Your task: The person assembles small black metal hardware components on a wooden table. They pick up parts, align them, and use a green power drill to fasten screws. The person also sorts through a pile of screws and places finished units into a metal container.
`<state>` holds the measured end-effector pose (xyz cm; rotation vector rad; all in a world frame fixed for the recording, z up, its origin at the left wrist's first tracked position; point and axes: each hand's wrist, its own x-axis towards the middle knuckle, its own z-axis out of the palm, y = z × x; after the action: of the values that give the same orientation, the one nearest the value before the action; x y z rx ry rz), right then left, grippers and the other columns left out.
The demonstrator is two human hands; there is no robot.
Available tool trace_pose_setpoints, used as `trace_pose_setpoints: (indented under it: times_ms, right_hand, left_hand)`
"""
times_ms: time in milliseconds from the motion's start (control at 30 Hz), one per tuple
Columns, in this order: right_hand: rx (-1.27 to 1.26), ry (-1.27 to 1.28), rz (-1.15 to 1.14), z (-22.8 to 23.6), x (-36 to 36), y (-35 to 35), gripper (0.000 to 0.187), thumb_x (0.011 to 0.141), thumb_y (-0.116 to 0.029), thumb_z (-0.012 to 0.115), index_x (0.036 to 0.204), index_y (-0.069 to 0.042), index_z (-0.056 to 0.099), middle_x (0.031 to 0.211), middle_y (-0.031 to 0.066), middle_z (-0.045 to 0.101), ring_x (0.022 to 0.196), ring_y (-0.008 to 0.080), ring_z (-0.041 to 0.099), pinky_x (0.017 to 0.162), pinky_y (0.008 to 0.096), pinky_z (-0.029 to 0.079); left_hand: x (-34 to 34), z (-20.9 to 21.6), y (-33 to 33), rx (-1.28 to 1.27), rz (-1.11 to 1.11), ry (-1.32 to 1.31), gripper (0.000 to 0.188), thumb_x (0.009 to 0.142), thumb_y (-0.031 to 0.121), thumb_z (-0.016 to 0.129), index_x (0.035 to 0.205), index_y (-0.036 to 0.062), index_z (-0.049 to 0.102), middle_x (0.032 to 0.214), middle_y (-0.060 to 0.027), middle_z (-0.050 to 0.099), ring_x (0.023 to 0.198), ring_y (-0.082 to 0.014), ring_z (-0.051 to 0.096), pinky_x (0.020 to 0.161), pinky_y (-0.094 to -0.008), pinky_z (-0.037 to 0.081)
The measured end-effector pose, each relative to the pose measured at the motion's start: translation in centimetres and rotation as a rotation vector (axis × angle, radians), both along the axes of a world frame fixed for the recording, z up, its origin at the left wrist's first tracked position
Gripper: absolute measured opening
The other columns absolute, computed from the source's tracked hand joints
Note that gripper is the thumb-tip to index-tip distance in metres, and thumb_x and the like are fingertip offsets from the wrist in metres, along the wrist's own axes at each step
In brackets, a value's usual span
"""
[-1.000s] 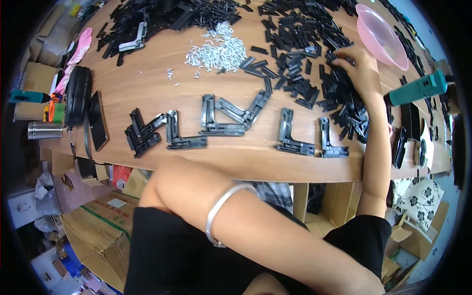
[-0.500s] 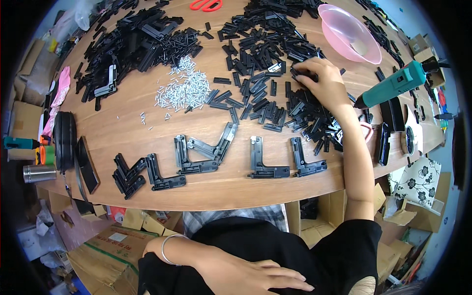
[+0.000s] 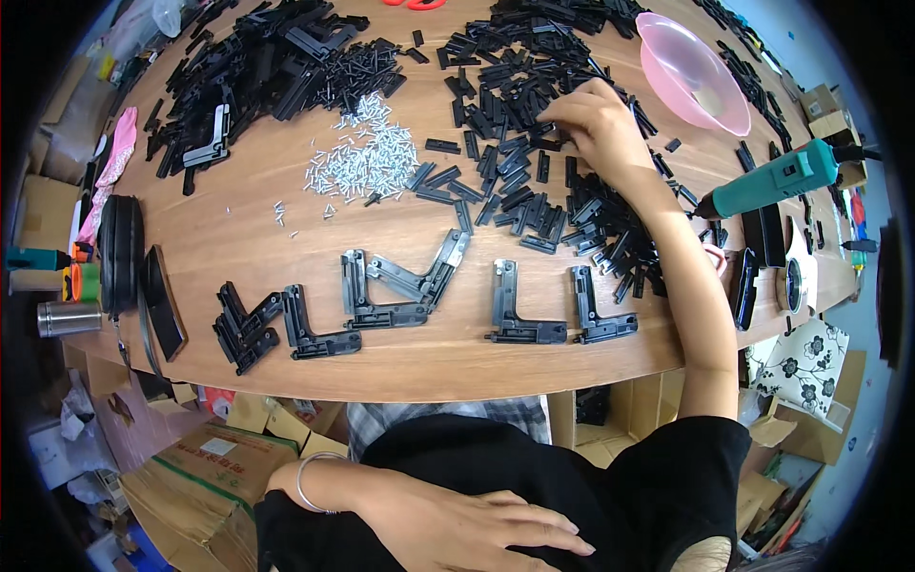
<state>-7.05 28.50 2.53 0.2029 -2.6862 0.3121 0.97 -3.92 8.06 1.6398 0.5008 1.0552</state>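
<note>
My right hand (image 3: 602,132) reaches over the far right pile of small black plastic pieces (image 3: 519,157). Its fingers are bent down and drawn together among the pieces; whatever they grip is hidden. Across my black top lies my left hand (image 3: 477,526), palm down, fingers stretched out and holding nothing, a silver bangle at its wrist. Near the table's front edge stand L-shaped black brackets: one at the right (image 3: 600,307), one beside it (image 3: 519,303), and several more to the left, including an angled bracket (image 3: 319,324). A grey-black bracket (image 3: 434,272) leans over another.
Silver screws (image 3: 367,162) lie heaped mid-table, beside a large pile of black parts (image 3: 257,71). A pink bowl (image 3: 691,76), a teal electric screwdriver (image 3: 777,179) and a white tape roll (image 3: 799,272) are at the right. A phone (image 3: 164,305), black case (image 3: 122,253) and steel cup (image 3: 69,318) sit left.
My right hand has shifted left across the small pieces, its fingers now lower among them. My left hand stays resting on my top. The whole view has tilted slightly.
</note>
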Motion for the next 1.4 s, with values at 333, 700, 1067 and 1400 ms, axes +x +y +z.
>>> trace_pose_setpoints:
  times_ms: [333,700,1067,1400]
  right_hand:
    - [0.148,-0.162,0.095,0.9,-0.6,0.3,0.026,0.074,-0.008,0.067,0.099,-0.007,0.063,0.084,0.0077,0.063,0.09,0.0276,0.057,0.082,0.0372,0.047]
    - [0.02,-0.182,0.226,1.6,-0.9,-3.3,0.019,0.074,-0.009,0.067,0.093,-0.007,0.068,0.091,0.007,0.065,0.096,0.0253,0.058,0.086,0.0347,0.047]
    - [0.155,-0.127,0.353,1.6,-3.4,-5.5,0.031,0.063,0.004,0.068,0.092,-0.005,0.068,0.097,0.0036,0.062,0.096,0.0211,0.054,0.085,0.0324,0.049]
    - [0.13,-0.207,0.295,1.9,-4.2,-4.6,0.023,0.07,-0.002,0.067,0.093,-0.004,0.068,0.096,0.0064,0.064,0.095,0.0239,0.056,0.085,0.0322,0.047]
  left_hand:
    - [3.3,3.7,-2.8,0.814,1.768,-0.285,0.007,0.09,0.015,0.054,0.086,0.0089,0.055,0.079,0.0059,0.052,0.072,-0.0096,0.049,0.055,-0.0231,0.04]
    - [-0.6,3.2,-4.0,1.313,1.052,-0.339,0.039,0.085,0.001,0.055,0.122,0.0149,0.057,0.121,0.0077,0.056,0.105,0.0017,0.051,0.076,-0.0204,0.046]
    - [-0.1,0.9,-3.9,1.097,1.434,-0.058,0.032,0.074,0.001,0.068,0.096,0.013,0.049,0.079,0.0043,0.049,0.076,-0.0057,0.052,0.054,-0.0298,0.052]
    - [-1.3,-2.4,-5.4,0.438,1.686,0.56,0.023,0.071,0.008,0.071,0.092,0.0114,0.061,0.089,-0.0035,0.052,0.089,-0.0239,0.052,0.063,-0.0368,0.049]
